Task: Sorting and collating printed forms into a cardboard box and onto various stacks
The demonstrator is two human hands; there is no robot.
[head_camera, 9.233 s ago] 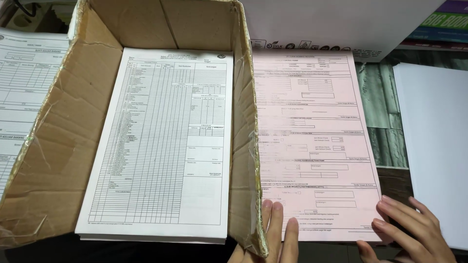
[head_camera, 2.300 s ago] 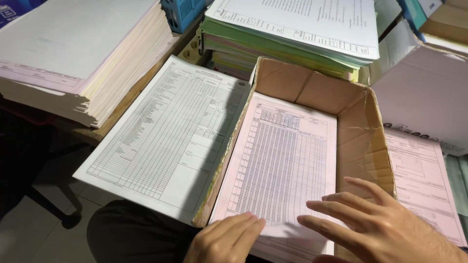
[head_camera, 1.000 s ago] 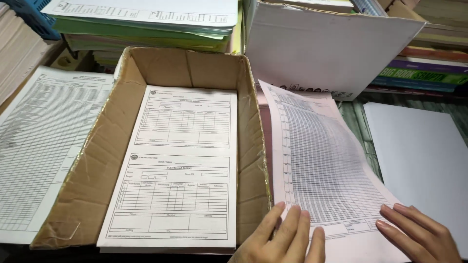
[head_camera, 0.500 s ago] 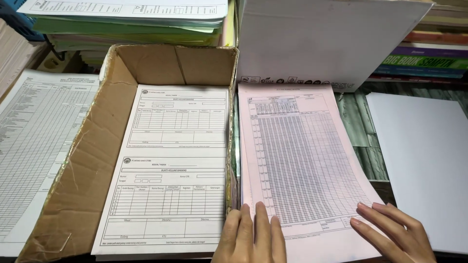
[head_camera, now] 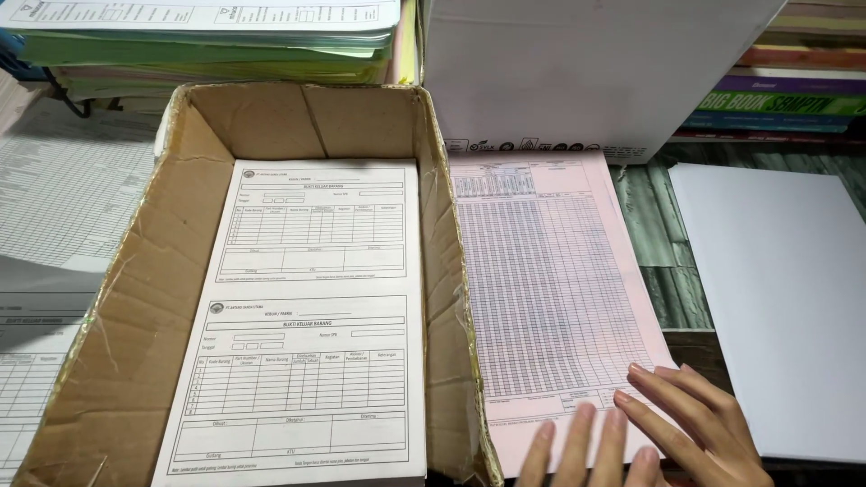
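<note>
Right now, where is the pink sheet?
The pink sheet lies flat right of the cardboard box, below the white box; both hands rest on its lower edge.

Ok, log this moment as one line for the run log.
left hand: flat on pink form sheet | right hand: flat on same sheet | cardboard box: left of sheet, holds white forms

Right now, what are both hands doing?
Left hand: open, fingers flat on the pink sheet.
Right hand: open, flat on the same sheet.
</note>
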